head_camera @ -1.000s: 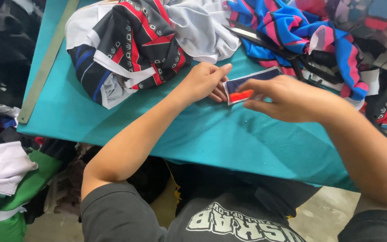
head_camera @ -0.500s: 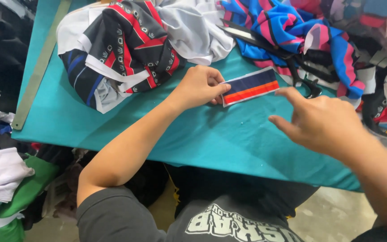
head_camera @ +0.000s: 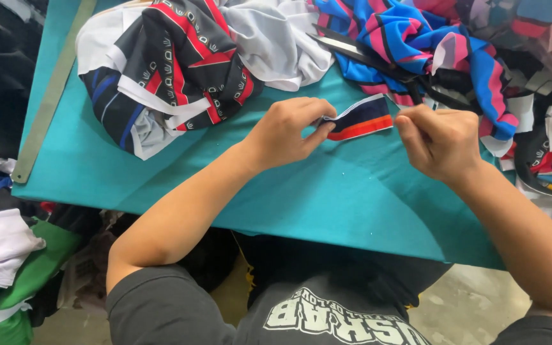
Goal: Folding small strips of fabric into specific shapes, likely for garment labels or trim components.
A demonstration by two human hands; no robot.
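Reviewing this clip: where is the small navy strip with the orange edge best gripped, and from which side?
By its two short ends, pinched from either side. The navy strip is narrow, limp and lifted off the teal table, so end pinches keep it taut. The left hand and right hand hold it so.

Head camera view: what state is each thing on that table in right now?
Fabric strip: held up off the table, pinched at both ends.
Left hand: closed on the strip's left end.
Right hand: closed on its right end.
Striped garment: crumpled in a heap.
Blue-pink fabric: bunched up.
Teal table: covered at the far edge.
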